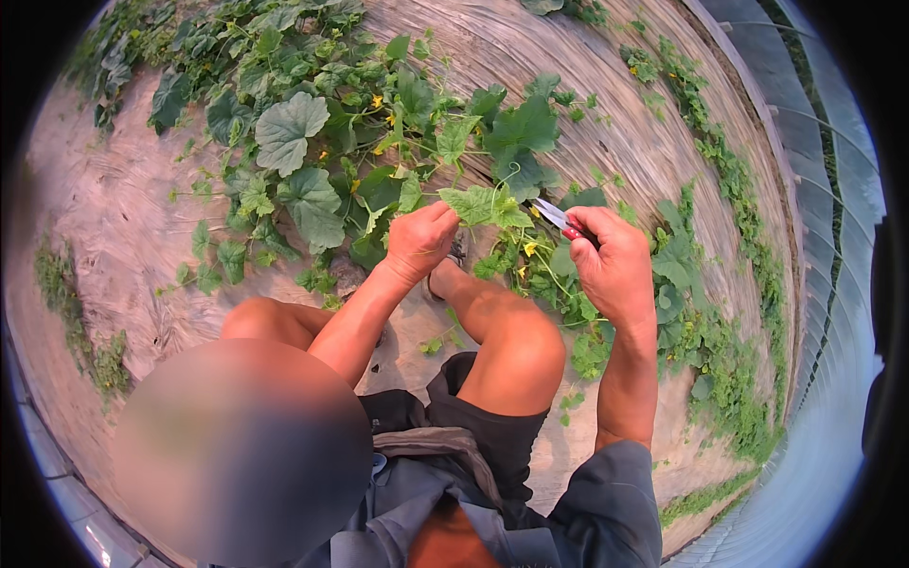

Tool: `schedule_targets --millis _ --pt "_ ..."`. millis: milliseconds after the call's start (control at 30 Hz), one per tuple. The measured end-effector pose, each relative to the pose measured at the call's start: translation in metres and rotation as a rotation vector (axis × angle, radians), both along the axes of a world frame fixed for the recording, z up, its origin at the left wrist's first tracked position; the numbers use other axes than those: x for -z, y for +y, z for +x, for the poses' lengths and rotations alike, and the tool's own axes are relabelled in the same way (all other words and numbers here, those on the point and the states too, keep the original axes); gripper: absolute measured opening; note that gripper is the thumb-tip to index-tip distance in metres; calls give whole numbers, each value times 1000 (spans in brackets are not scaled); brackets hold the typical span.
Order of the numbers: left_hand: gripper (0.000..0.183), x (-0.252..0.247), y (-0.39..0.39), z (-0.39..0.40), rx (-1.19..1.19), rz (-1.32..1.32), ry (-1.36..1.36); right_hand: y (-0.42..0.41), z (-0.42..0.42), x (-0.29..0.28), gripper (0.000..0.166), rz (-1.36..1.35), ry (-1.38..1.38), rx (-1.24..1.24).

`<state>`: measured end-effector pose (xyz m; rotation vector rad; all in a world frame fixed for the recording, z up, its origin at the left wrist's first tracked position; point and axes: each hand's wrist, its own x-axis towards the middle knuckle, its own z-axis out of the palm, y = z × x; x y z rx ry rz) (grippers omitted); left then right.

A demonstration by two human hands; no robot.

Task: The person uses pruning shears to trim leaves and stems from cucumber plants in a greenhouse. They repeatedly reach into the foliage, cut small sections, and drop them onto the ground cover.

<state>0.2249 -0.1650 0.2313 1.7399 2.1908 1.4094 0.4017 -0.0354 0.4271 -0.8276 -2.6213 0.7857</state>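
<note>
Between my bare knees, my left hand (423,238) pinches a leafy vine shoot (486,206) whose pale green leaves and curling tendril stick out to the right. My right hand (612,264) grips a small cutting tool with red handles (572,233), likely garden snips. Its pointed metal blades (548,211) aim up and left, a little right of the shoot's leaf tips. Whether the blades are parted is hard to tell. Broad-leaved vines (302,206) with yellow flowers (377,101) spread ahead of me and under both hands. My fingers hide the shoot's lower stem.
Wrinkled plastic film (128,206) covers the ground. Low green plants (746,206) run along the right side, beside a curved plastic greenhouse wall (824,177) with hoops. More vines (682,277) lie right of my right hand. A blurred round patch hides the lower left.
</note>
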Motion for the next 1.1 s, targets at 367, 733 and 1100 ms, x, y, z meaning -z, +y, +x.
schedule_targets --millis 367,733,1100 --pt "17 20 -3 8 -28 51 96 -8 10 -5 22 -148 -103 69" --pt "19 37 -9 15 0 71 111 44 19 49 28 -878 -374 -88" --pt "27 36 -12 16 5 18 32 40 11 50 72 -894 -128 68"
